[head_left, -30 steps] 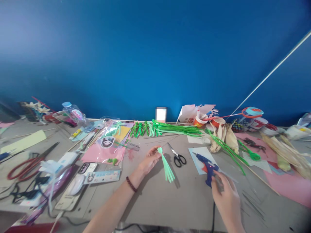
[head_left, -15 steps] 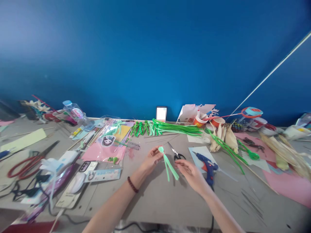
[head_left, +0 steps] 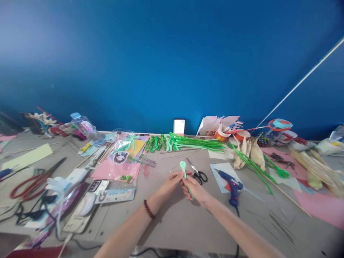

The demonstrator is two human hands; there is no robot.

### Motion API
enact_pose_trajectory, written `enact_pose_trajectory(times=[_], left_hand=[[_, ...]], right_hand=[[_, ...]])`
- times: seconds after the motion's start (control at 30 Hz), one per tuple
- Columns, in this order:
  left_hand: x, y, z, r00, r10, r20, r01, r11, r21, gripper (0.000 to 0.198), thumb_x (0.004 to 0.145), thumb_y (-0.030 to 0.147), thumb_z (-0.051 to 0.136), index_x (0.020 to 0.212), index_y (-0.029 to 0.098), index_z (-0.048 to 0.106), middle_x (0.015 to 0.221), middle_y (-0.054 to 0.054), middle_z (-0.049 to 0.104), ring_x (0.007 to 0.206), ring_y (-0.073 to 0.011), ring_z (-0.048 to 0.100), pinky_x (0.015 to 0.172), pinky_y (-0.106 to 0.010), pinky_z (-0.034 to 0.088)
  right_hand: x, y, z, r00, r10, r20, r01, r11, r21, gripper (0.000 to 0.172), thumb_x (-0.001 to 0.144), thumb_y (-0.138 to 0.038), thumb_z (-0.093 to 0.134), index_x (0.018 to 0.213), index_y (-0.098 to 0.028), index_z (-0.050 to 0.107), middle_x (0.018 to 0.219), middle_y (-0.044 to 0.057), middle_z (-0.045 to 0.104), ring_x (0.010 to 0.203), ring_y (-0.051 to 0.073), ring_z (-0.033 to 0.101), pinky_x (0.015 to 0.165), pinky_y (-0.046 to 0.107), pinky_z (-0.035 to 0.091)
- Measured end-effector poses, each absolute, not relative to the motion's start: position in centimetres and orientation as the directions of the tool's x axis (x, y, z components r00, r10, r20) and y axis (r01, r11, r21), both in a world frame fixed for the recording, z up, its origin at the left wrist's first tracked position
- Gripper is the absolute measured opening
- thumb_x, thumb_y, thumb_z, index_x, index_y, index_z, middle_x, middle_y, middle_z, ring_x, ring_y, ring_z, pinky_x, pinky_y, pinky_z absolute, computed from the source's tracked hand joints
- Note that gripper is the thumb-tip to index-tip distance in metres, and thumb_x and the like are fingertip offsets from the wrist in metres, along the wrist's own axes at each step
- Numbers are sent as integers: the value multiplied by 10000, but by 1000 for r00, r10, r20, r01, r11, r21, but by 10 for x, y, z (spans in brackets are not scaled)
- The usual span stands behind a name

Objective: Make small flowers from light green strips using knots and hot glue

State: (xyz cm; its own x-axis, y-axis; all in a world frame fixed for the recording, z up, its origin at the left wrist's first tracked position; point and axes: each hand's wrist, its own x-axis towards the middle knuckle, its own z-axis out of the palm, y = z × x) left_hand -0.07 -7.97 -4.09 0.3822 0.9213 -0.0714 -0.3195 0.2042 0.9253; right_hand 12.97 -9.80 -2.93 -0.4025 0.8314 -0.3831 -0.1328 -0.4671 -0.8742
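Observation:
A pale green pipe-cleaner figure (head_left: 183,165) with a round head stands up between my two hands over the middle of the table. My left hand (head_left: 175,178) pinches it just below the head. My right hand (head_left: 194,187) is closed around its long strands, whose ends poke out under the fingers. The hands are touching, so part of the figure is hidden. Black-handled scissors (head_left: 197,172) lie just beyond my right hand. Several finished-looking green pipe-cleaner figures (head_left: 158,142) lie in a row at the back, beside a bundle of green pipe cleaners (head_left: 201,142).
A blue glue gun (head_left: 232,185) with a cable rests on pale paper at the right. Left are a clear plastic bag (head_left: 120,147), a power strip (head_left: 77,215), red-handled scissors (head_left: 34,182) and a water bottle (head_left: 85,126). Paper cups (head_left: 222,134) stand at the back.
My right hand has moved left from beside the scissors and closed on the figure's strands. The strands, spread and hanging before, are now gathered, and the head stands more upright.

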Motion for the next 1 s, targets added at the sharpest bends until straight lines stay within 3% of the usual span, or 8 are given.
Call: enact_pose_trajectory(times=[0.1,0.23,0.37,0.47,0.7,0.83,1.0], left_hand=[[0,-80,-36,393,912,-119,-299,249,921,317,775,457,626,810,152,707,716,-55,654,579,-128,515,659,-304,455],[9,-85,-28,343,929,-136,-532,312,787,268,726,418,690,656,164,645,707,-34,607,741,-147,559,758,-273,450],[15,-92,-29,415,886,-206,-569,429,702,286,753,434,662,693,157,618,648,-11,569,631,-119,546,679,-253,446],[14,-94,-31,465,859,-216,-554,472,686,293,709,421,715,786,146,646,576,9,542,569,-107,529,648,-245,437],[10,-95,-29,439,876,-198,-555,438,707,340,651,388,760,550,140,551,513,4,504,531,-100,486,593,-237,397],[11,-92,-30,406,901,-149,-580,381,720,320,679,378,735,555,152,545,507,24,460,517,-89,447,699,-270,431],[11,-87,-32,385,911,-149,-673,387,630,303,694,304,734,568,155,502,520,50,383,510,-69,400,679,-244,441]], right_hand=[[133,-103,-29,-492,769,-409,-141,-534,-833,460,742,-634,553,715,-198,411,490,-114,337,367,24,234,381,169,143],[132,-114,-26,-531,767,-360,-232,-540,-809,482,749,-642,554,681,-209,353,484,-114,296,378,29,187,387,181,119],[127,-127,-25,-557,760,-334,-382,-592,-709,444,769,-585,572,678,-215,346,483,-101,323,381,45,249,378,187,179],[123,-137,-26,-529,771,-354,-406,-597,-693,458,756,-595,588,674,-212,349,480,-100,331,372,42,260,368,183,192],[114,-152,-32,-446,826,-343,-380,-522,-763,465,761,-636,557,677,-214,380,467,-96,361,345,51,304,330,187,271],[115,-153,-29,-484,799,-358,-413,-569,-711,458,750,-617,585,676,-215,378,473,-93,374,357,56,318,330,186,282],[118,-153,-29,-535,748,-394,-393,-633,-667,448,764,-614,562,690,-214,376,492,-96,365,382,53,320,361,181,299]])
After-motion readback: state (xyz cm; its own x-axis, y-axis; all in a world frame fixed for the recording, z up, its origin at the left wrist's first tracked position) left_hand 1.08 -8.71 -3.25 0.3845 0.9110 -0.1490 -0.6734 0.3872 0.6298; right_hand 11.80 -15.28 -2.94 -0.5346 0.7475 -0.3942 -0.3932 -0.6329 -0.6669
